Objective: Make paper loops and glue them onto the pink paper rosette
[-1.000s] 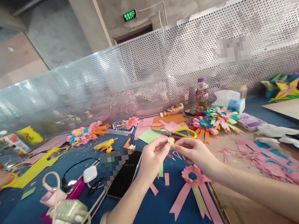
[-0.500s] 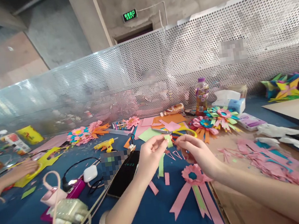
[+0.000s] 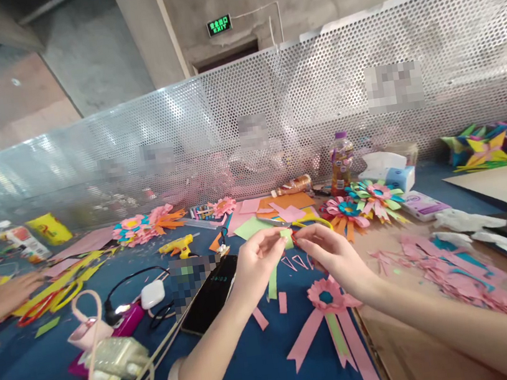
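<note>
Between thumb and fingers, my left hand pinches a small piece of light green paper. My right hand meets it from the other side, its fingertips closed at the paper's right edge and partly hiding it. Scissors with yellow handles lie just behind my fingers, mostly covered. Below my right hand rests a pink paper flower with a blue centre and pink and green ribbon tails. A light green strip and small pink paper pieces lie beneath my hands.
A co-worker's hands are at the left by yellow paper and scissors. A phone, cables, a charger and a yellow glue gun lie left. Behind stand paper flowers and a drink bottle; pink scraps lie right.
My hands stay almost in place, still together at the green paper. At the left, the co-worker's hands have shifted left, and the yellow paper and scissors there lie differently.
</note>
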`<state>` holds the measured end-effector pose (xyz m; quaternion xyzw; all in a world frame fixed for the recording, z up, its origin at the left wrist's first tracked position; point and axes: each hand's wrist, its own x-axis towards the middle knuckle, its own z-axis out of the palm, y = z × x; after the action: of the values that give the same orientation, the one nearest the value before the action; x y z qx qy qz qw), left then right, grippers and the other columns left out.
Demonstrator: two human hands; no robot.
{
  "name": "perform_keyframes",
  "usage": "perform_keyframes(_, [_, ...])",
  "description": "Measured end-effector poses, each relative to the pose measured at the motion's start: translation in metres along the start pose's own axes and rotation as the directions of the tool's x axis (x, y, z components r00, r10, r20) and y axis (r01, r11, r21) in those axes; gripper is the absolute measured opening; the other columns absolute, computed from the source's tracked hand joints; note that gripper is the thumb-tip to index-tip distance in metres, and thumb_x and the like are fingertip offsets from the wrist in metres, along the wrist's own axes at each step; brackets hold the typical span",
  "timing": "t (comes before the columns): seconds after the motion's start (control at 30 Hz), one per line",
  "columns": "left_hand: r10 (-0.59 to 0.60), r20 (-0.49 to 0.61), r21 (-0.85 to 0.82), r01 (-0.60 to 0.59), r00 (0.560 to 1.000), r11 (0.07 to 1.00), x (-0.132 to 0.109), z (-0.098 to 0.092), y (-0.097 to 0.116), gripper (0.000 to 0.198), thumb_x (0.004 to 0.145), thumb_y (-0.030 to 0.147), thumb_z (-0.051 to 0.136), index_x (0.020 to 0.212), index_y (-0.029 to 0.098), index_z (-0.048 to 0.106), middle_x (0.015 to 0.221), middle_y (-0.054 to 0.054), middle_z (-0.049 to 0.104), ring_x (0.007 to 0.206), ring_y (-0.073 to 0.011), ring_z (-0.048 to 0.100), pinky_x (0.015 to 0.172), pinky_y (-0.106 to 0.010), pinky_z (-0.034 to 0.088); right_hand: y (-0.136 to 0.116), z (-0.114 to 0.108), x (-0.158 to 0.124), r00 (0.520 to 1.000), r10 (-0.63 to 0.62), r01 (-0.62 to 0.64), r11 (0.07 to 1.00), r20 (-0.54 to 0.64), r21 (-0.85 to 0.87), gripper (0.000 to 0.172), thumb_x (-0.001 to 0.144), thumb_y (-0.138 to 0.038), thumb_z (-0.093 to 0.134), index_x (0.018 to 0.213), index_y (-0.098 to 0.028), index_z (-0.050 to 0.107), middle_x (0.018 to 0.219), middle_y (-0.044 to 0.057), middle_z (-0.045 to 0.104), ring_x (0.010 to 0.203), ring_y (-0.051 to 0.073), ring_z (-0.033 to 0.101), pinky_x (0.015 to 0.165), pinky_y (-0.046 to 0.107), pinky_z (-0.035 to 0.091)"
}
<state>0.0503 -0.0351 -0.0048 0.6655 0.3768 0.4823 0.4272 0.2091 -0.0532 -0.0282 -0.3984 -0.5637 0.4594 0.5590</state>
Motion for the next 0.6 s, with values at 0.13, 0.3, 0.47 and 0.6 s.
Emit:
perform_keyframes(0.13, [0.004, 0.029, 0.026, -0.004, 1.000, 1.000, -0.002, 0.000, 0.000, 0.022, 0.081, 0.031, 0.060, 0.099, 0.018, 0.065, 0.101, -0.006, 0.069, 0.088, -0.0174, 0.064, 0.081, -0.029, 0.050, -0.003, -0.006, 0.005, 0.973, -0.229, 0.231, 0.948, 0.035, -0.220, 0.017, 0.084, -0.034, 0.056, 0.096, -0.022, 0.057, 0.080, 0.000, 0.051, 0.069, 0.013, 0.048, 0.061, 0.026, 0.041])
perform_keyframes(0.3, [0.056, 0.078, 0.085, -0.062, 0.995, 0.994, -0.004, 0.002, 0.000, 0.023, 0.083, 0.030, 0.058, 0.100, 0.018, 0.067, 0.098, -0.005, 0.069, 0.090, -0.0186, 0.063, 0.082, -0.029, 0.049, -0.008, -0.012, 0.009, 0.931, -0.353, 0.363, 0.852, 0.098, -0.377, 0.008, 0.084, -0.025, 0.055, 0.091, -0.022, 0.057, 0.082, 0.001, 0.047, 0.063, 0.012, 0.044, 0.055, 0.026, 0.038])
perform_keyframes(0.47, [0.060, 0.072, 0.116, -0.068, 0.996, 0.991, -0.004, 0.003, -0.001, 0.024, 0.082, 0.031, 0.059, 0.102, 0.019, 0.066, 0.099, -0.005, 0.069, 0.089, -0.0185, 0.063, 0.083, -0.029, 0.049, -0.014, -0.013, 0.009, 0.916, -0.371, 0.400, 0.820, 0.151, -0.410, 0.003, 0.084, -0.023, 0.053, 0.085, -0.021, 0.054, 0.086, 0.002, 0.049, 0.062, 0.011, 0.044, 0.055, 0.026, 0.038])
perform_keyframes(0.6, [0.086, 0.084, 0.170, -0.099, 0.993, 0.980, -0.005, 0.003, 0.000, 0.023, 0.083, 0.029, 0.058, 0.101, 0.018, 0.066, 0.097, -0.005, 0.068, 0.089, -0.0180, 0.063, 0.082, -0.028, 0.049, -0.017, -0.014, 0.008, 0.908, -0.369, 0.419, 0.803, 0.198, -0.423, 0.003, 0.084, -0.023, 0.052, 0.083, -0.021, 0.053, 0.084, 0.002, 0.048, 0.064, 0.012, 0.043, 0.056, 0.027, 0.039])
